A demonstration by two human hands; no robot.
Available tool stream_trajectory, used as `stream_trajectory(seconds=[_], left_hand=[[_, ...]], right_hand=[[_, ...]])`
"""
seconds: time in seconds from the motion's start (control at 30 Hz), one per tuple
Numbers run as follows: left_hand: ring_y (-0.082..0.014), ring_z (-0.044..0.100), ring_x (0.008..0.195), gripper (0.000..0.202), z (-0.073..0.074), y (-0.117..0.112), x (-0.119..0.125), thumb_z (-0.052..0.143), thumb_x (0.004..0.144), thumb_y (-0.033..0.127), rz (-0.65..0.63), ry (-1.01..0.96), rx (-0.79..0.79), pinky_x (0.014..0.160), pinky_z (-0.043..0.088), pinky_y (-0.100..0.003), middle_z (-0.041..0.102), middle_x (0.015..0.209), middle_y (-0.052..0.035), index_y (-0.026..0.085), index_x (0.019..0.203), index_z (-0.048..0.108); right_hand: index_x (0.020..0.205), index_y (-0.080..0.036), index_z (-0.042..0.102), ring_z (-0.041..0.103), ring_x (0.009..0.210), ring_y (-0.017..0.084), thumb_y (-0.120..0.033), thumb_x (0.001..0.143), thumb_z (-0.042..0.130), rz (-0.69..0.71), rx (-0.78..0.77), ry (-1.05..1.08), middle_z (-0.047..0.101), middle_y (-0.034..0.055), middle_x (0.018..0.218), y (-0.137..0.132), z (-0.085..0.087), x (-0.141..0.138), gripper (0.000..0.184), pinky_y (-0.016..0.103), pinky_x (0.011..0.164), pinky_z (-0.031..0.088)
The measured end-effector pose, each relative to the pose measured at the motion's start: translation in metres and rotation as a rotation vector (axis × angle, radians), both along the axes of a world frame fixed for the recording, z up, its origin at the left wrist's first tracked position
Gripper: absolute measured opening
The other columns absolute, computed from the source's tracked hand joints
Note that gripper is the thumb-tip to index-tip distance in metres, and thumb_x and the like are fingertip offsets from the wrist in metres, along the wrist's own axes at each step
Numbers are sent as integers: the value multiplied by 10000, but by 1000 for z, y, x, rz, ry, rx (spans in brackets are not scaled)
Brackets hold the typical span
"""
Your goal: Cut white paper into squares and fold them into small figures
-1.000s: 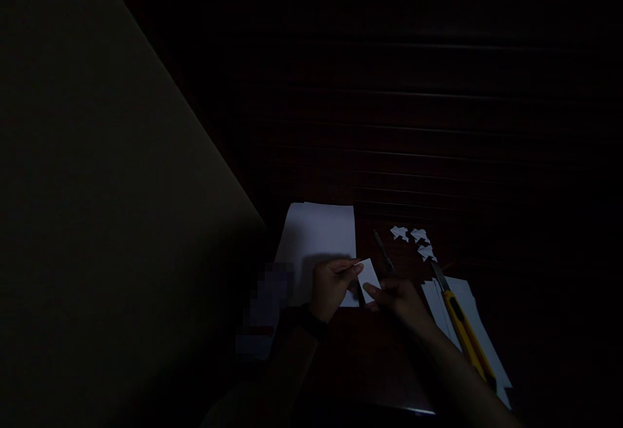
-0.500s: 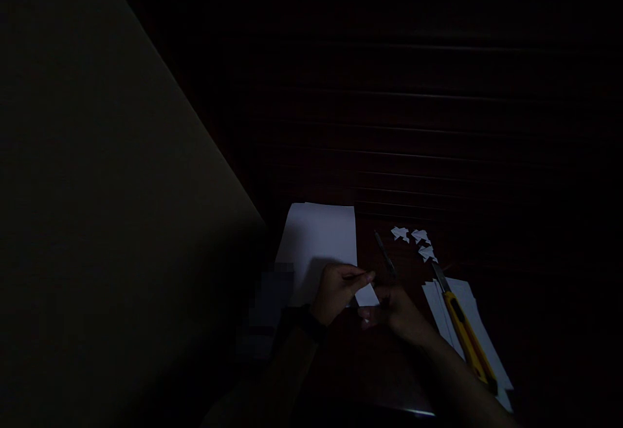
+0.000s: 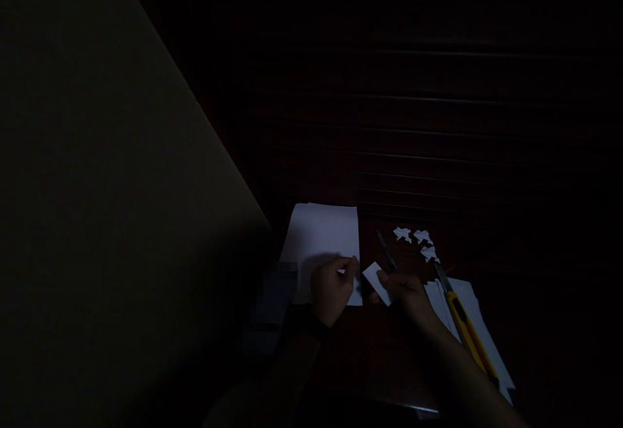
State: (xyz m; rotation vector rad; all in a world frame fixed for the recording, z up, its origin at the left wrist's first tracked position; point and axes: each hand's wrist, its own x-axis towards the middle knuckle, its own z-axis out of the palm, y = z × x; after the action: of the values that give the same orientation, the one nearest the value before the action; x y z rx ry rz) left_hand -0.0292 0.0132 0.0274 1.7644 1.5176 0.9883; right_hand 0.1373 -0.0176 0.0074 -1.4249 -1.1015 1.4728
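Note:
A small folded piece of white paper is pinched in my right hand, thumb on top and fingers under it. My left hand is over the near part of the white paper sheets, apart from the folded piece. Its thumb and forefinger meet in a loop, and nothing shows between them. A dark band is around my left wrist. Beyond my right hand lies a pen, and farther right are three small folded paper shapes.
A yellow utility knife, blade out, rests on white paper pieces at the right. Left of the sheets is a blurred grey patch. A pale wall rises at the left, and dark ridged panelling stands behind. The scene is very dim.
The folded paper, held between both hands before, is now in my right hand alone and turned. My left hand has come off it. The view has shifted slightly.

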Motion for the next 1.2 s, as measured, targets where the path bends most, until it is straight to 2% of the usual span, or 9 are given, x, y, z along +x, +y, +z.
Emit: stream_trajectory(seconds=[0.1, 0.2, 0.47, 0.6, 0.73, 0.8, 0.9, 1.03, 1.2], left_hand=[[-317, 455, 1141, 371, 10, -18, -9, 453, 844, 339, 156, 378, 154, 970, 292, -482, 578, 1174, -135, 166, 1145, 585], [-391, 253, 1264, 490, 14, -44, -20, 465, 828, 351, 240, 634, 178, 1002, 137, -597, 392, 1360, -152, 131, 1265, 476], [-417, 387, 1158, 520, 13, -75, -44, 412, 849, 362, 297, 790, 104, 955, 169, -641, 289, 1411, -174, 133, 1315, 410], [-417, 340, 1203, 507, 20, -76, -45, 433, 844, 362, 305, 724, 132, 988, 113, -634, 338, 1388, -162, 133, 1296, 434], [-316, 301, 1267, 439, 27, -73, -36, 430, 863, 343, 185, 456, 202, 1041, 195, -491, 409, 1351, -124, 160, 1260, 473], [-254, 437, 1176, 393, 26, -66, -30, 412, 878, 353, 101, 239, 157, 978, 333, -384, 510, 1263, -101, 188, 1222, 507], [-178, 610, 836, 343, 15, -49, -21, 400, 878, 405, -70, -27, 8, 710, 457, -250, 665, 937, -57, 186, 1009, 628], [-129, 546, 555, 424, -4, -30, -10, 433, 840, 475, -146, -76, -85, 504, 367, -208, 588, 568, -10, 155, 629, 615], [-113, 502, 544, 366, -6, -23, 3, 427, 855, 430, -239, -33, -41, 504, 315, -212, 560, 573, 1, 172, 648, 582]], right_hand=[[755, -110, 694, 573, 518, 182, -598, 749, 506, -88, -10, -53, 660, 91, 598, 1, -1, 3, 523, 255, 466, 380], [764, -115, 678, 576, 521, 180, -595, 741, 517, -131, 67, -104, 661, 95, 603, -1, 2, 2, 507, 254, 465, 385], [995, -118, 605, 582, 510, 181, -535, 730, 576, -140, 106, -67, 648, 66, 592, -10, 16, -12, 495, 265, 473, 420], [1037, -115, 602, 582, 511, 180, -539, 725, 580, -131, 108, -69, 647, 63, 602, -13, 18, -12, 527, 262, 461, 415], [928, -119, 638, 558, 458, 153, -545, 742, 558, -33, 73, -49, 635, 49, 551, -15, 23, -13, 472, 237, 431, 384], [826, -120, 650, 549, 437, 143, -542, 753, 548, 70, 58, -35, 628, 46, 515, -16, 25, -14, 440, 227, 426, 370], [734, -128, 646, 546, 439, 137, -524, 772, 535, 202, 50, -5, 629, 43, 492, -17, 25, -13, 412, 217, 436, 358], [675, -129, 644, 500, 422, 115, -497, 784, 534, 262, 43, -10, 623, 37, 475, -15, 21, -7, 399, 203, 419, 304], [650, -122, 648, 497, 423, 118, -488, 764, 556, 228, 19, -1, 635, 48, 491, -10, 18, 3, 395, 212, 418, 306]])
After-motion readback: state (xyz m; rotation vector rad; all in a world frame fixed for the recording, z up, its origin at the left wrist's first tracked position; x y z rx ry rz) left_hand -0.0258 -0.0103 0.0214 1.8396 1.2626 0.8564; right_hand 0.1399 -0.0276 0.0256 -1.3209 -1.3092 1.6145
